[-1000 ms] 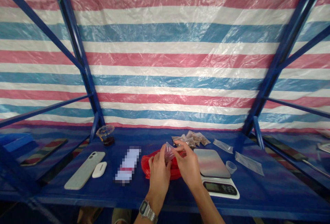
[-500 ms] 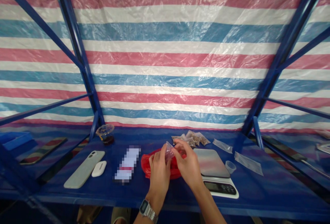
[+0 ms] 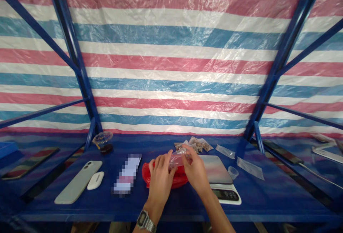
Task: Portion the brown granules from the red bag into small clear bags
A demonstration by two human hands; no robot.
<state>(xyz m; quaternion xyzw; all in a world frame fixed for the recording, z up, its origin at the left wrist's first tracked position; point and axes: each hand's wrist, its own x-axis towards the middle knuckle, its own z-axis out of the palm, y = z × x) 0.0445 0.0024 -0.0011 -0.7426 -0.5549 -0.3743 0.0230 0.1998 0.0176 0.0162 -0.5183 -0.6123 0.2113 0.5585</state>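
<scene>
A small clear plastic bag (image 3: 179, 159) is held between my left hand (image 3: 160, 180) and my right hand (image 3: 195, 171), just above a crumpled red plastic bag (image 3: 160, 180). My fingers pinch it from both sides. To the right of my right hand is a digital kitchen scale (image 3: 215, 169), its platform partly hidden by that hand. Beyond my fingers lie several small bags of dried brown material (image 3: 194, 144). A metal wristwatch (image 3: 146, 221) sits on my left wrist.
Blue-covered shelf (image 3: 171, 208) holds a pale phone (image 3: 78, 182), white earbud case (image 3: 95, 180), pixelated card (image 3: 126, 174), plastic cup with dark liquid (image 3: 103, 142), small clear cup (image 3: 233, 172) and flat clear bags (image 3: 250, 168). Blue steel posts and a striped tarpaulin (image 3: 171, 61) stand behind.
The clear bag has tilted from nearly upright to lying almost sideways between my hands. The whole scene has shifted left and slightly down in view as my head moved.
</scene>
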